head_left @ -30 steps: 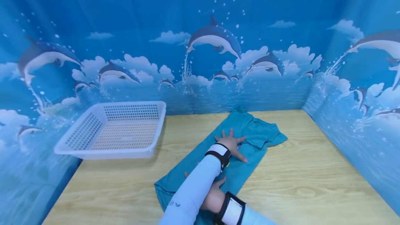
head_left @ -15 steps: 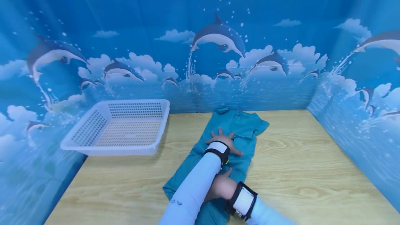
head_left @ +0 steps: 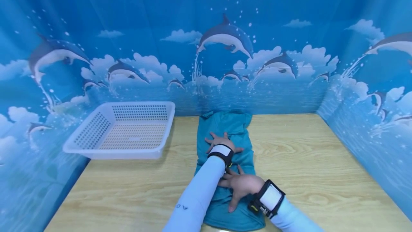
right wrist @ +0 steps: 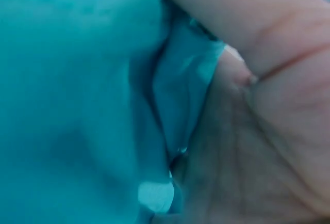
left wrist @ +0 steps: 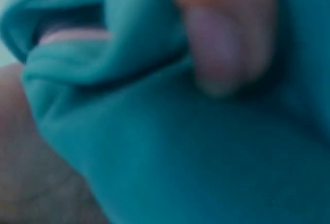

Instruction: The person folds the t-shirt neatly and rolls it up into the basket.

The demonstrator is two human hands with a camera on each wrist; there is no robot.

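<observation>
A teal shirt (head_left: 248, 153) lies folded into a long strip on the wooden table, its near end creased. My left hand (head_left: 221, 142) is spread flat over the upper part, fingers apart. Nearer to me, my right hand (head_left: 243, 184) rests on the lower part with its fingers pointing left and thumb stretched toward me; its fingertips are partly hidden by the left wrist. In the left wrist view, a blurred fingertip (left wrist: 219, 53) touches bunched teal fabric (left wrist: 154, 141). The right wrist view shows loose cloth (right wrist: 77, 121) rising beside the right palm (right wrist: 221, 146).
A white perforated plastic basket (head_left: 157, 149) stands at the back left of the wooden table (head_left: 305, 167). A blue curtain (head_left: 161, 10) printed with dolphins encloses the back and both sides. Both wrists wear black straps carrying small devices.
The shirt has swung from a slant leaning right to nearly straight away from me, its far end moving left. My right hand has come out from under the left forearm, moving right.
</observation>
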